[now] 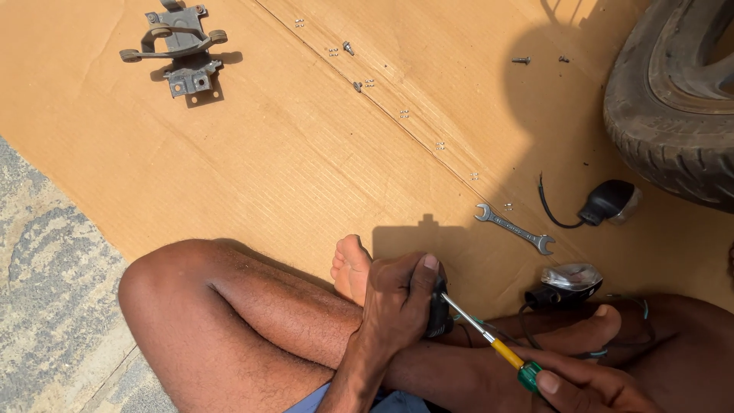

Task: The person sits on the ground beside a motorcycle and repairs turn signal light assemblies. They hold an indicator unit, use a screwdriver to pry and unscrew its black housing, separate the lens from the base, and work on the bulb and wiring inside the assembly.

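Far left on the cardboard sheet (252,153) sits a grey metal bracket (180,47), stiff and probably heavyish, well away from you. Moving right, your left hand (397,302) has its fingers wrapped tight around a small black part (438,310), held over your crossed legs. It looks like light, hard plastic, likely easy to crack, so grip the body, not the wires. Your right hand (589,386) is closed on the green-and-yellow screwdriver (493,344), tip touching the part. That smooth handle could slip, so hold it well back. Near your knee: an open-ended wrench (514,228), two small lamps with leads (608,203) (566,284), and the tyre (673,107).
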